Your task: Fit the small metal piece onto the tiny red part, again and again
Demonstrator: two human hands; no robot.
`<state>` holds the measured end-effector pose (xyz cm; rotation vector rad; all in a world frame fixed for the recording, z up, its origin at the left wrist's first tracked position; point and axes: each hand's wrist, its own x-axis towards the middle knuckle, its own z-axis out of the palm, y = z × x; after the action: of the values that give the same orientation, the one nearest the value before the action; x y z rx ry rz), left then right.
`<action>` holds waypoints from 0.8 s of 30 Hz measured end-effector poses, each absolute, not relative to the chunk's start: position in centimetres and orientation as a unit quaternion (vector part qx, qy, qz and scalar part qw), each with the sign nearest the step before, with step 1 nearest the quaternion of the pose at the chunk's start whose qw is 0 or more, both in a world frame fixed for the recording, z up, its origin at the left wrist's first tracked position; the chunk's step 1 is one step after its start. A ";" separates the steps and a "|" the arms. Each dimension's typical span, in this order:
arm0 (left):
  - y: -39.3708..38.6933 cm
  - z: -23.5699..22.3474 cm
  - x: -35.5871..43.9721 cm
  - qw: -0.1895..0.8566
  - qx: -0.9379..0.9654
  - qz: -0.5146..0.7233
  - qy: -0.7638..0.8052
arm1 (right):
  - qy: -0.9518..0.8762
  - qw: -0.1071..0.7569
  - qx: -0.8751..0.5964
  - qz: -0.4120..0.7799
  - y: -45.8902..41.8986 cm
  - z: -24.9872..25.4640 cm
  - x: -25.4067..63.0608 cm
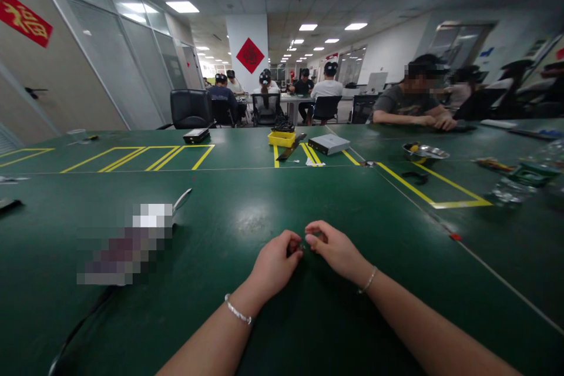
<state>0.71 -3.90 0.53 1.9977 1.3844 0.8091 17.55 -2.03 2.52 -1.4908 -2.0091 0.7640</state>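
My left hand [277, 261] is held just over the green table [247, 299], its fingers curled in toward the thumb. A faint, small, see-through bit seems to show at its fingertips, too small to name. Facing it across a narrow gap, my right hand [337, 251] has bent fingers, with thumb and index tips close together. Whatever its fingers hold, if anything, I cannot make out. To the left lies a blurred-out flat device [127, 247] with a dark cable at its near end.
Toward the back are a yellow bin [282, 140] with black cables, a grey box [329, 144] and a black device [196, 136]. A metal bowl [425, 153] and plastic bottles [511, 188] stand at right. A person [409, 97] sits across the table.
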 end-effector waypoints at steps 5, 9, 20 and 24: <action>-3.4 0.2 0.5 0.362 0.681 0.374 0.515 | -0.649 0.235 -0.724 0.015 0.6 3.5 29.3; -3.1 0.1 0.4 0.396 0.659 0.398 0.500 | -0.455 0.121 -0.882 -0.030 0.8 1.4 38.4; -3.0 0.1 0.5 0.388 0.649 0.400 0.518 | -0.428 0.148 -0.891 0.026 0.7 1.1 39.8; -3.0 0.2 0.4 0.368 0.656 0.397 0.526 | -0.498 0.313 -0.803 0.099 0.7 3.1 34.7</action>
<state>0.45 -2.99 0.19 1.6850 1.3496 1.0201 34.71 0.65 3.07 -2.1165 -1.3128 0.2607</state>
